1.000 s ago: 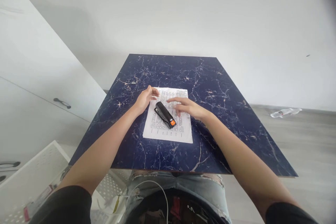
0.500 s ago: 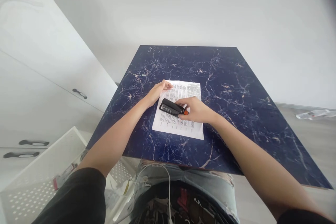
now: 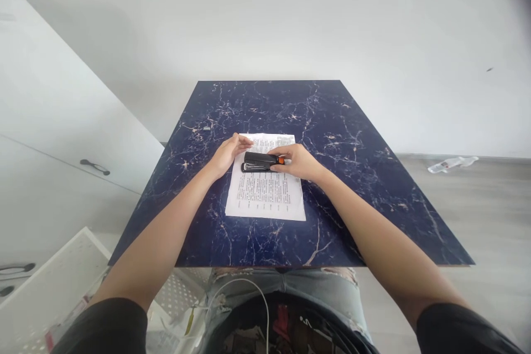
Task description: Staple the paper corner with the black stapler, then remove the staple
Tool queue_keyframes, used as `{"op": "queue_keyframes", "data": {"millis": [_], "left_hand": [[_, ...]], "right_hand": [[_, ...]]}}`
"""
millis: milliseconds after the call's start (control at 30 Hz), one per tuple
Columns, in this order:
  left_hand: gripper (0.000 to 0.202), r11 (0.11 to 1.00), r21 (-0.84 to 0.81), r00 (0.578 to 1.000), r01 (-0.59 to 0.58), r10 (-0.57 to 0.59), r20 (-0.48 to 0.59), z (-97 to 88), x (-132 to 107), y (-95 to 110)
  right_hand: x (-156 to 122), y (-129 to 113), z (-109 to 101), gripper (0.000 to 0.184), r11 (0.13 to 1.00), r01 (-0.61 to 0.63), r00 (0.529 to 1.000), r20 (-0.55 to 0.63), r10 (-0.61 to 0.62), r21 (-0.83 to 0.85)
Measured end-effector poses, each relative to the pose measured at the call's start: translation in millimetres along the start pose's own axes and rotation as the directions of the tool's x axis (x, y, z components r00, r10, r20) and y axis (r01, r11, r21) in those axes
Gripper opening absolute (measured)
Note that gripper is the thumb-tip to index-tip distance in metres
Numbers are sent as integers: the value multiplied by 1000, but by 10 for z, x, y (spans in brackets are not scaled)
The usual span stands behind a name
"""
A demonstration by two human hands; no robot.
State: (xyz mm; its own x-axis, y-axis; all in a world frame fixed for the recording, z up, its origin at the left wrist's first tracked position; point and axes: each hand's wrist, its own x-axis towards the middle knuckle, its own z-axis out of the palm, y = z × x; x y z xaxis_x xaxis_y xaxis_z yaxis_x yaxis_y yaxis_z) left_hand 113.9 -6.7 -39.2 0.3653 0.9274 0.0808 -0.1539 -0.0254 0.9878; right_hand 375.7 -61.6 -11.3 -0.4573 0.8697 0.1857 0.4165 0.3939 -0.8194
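A printed sheet of paper (image 3: 265,193) lies in the middle of the dark blue marble table (image 3: 332,121). A black stapler (image 3: 259,161) with an orange end lies crosswise over the sheet's upper part. My right hand (image 3: 295,161) is closed on the stapler's orange end. My left hand (image 3: 226,153) rests with its fingers flat on the paper's top left corner, close to the stapler's other end.
White cabinets with dark handles (image 3: 95,166) stand to the left. A white perforated basket (image 3: 53,282) sits on the floor at lower left. A clear plastic bottle (image 3: 450,164) lies on the grey floor to the right. A white wall is behind the table.
My right hand reached the stapler, gripped its orange end and turned it from a diagonal lie to crosswise near the paper's top. My left hand stayed at the top left corner.
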Motion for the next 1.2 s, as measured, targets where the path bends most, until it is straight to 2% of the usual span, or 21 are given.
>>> {"op": "queue_keyframes", "data": {"millis": [100,167,200,267,367,767,933,1067,1133,1200], "left_hand": [[51,1000,-17,1000,2,-2,-7,-1,4,5],[51,999,-41,1000,13,-13,-20,4,5,17],[51,998,-54,999,19,-21,-26,6,7,22],[51,997,-76,999,27,-30,-31,6,13,29],[52,996,-85,999,25,-27,-21,-7,22,28],[53,995,-91,998,45,-47,-28,-34,32,33],[52,992,-112,998,49,-53,-35,-17,33,50],[54,992,-114,997,57,-62,-41,-24,36,48],[54,991,-117,997,65,-70,-44,-32,39,41],[53,991,-117,997,63,-68,-42,-38,39,35]], "right_hand": [[-21,-56,-88,31,996,-35,994,-97,43,79],[-43,-104,-153,31,972,-85,981,-154,121,221],[-55,-122,-182,32,946,-115,978,-132,161,304],[-74,-140,-227,33,886,-189,977,-8,212,423],[-85,-113,-247,35,833,-288,957,153,245,472],[-37,36,-221,38,655,-428,903,267,337,622],[-25,103,-180,39,646,-421,901,209,381,636],[-6,149,-151,36,637,-347,905,67,420,688],[-9,157,-183,35,668,-302,903,-19,428,680],[-31,149,-261,32,748,-268,918,-74,389,608]]}}
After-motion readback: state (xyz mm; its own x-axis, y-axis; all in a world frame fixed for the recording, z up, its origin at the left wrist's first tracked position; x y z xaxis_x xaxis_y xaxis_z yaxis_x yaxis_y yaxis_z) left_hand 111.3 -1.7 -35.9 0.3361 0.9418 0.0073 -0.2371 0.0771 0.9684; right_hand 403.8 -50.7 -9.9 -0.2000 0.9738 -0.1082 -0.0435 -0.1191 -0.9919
